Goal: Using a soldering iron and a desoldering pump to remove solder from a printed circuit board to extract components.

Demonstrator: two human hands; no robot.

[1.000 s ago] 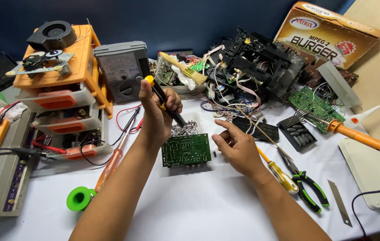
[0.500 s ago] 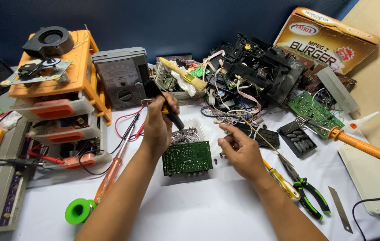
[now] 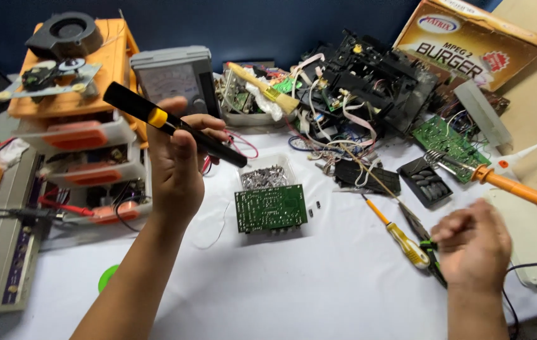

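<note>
My left hand (image 3: 174,170) is raised above the table and shut on a black tool with a yellow band (image 3: 161,119), its tip pointing right and down. A green circuit board (image 3: 270,208) lies flat on the white cloth just right of that hand, nothing touching it. Behind the board stands a small clear tray of metal bits (image 3: 267,175). My right hand (image 3: 470,245) hovers at the lower right with its fingers curled. It is beside green-handled pliers (image 3: 433,264) and a yellow-handled screwdriver (image 3: 407,242). I see nothing gripped in it.
An orange soldering iron (image 3: 514,189) lies at the right. Black electronic parts and wires (image 3: 369,82) are piled at the back, next to a cardboard box (image 3: 470,44). A grey meter (image 3: 177,79) and orange drawers (image 3: 92,69) stand at the back left.
My left hand lifted the black tool up and left, away from the board. My right hand left the board and moved right and down to the pliers.
</note>
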